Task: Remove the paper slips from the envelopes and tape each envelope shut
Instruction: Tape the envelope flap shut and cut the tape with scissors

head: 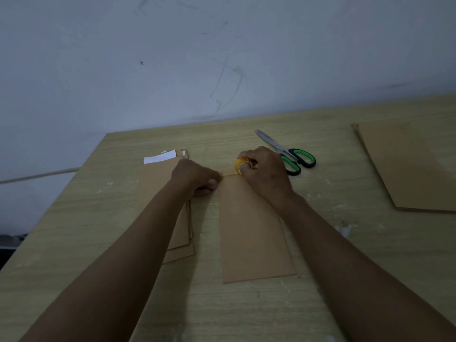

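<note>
A brown envelope (251,233) lies lengthwise in the middle of the table, its flap end away from me. My right hand (265,174) grips a yellowish tape roll (239,165) at the envelope's far end. My left hand (195,177) pinches the tape's end at the envelope's top left corner, fingers curled. Left of it a stack of brown envelopes (160,183) lies under my left forearm, with white paper slips (160,157) sticking out at the far end.
Scissors (288,154) with green and black handles lie just right of my right hand. A large brown envelope (409,169) lies at the far right. The wooden table (246,312) meets a pale wall at the back; its left edge drops off.
</note>
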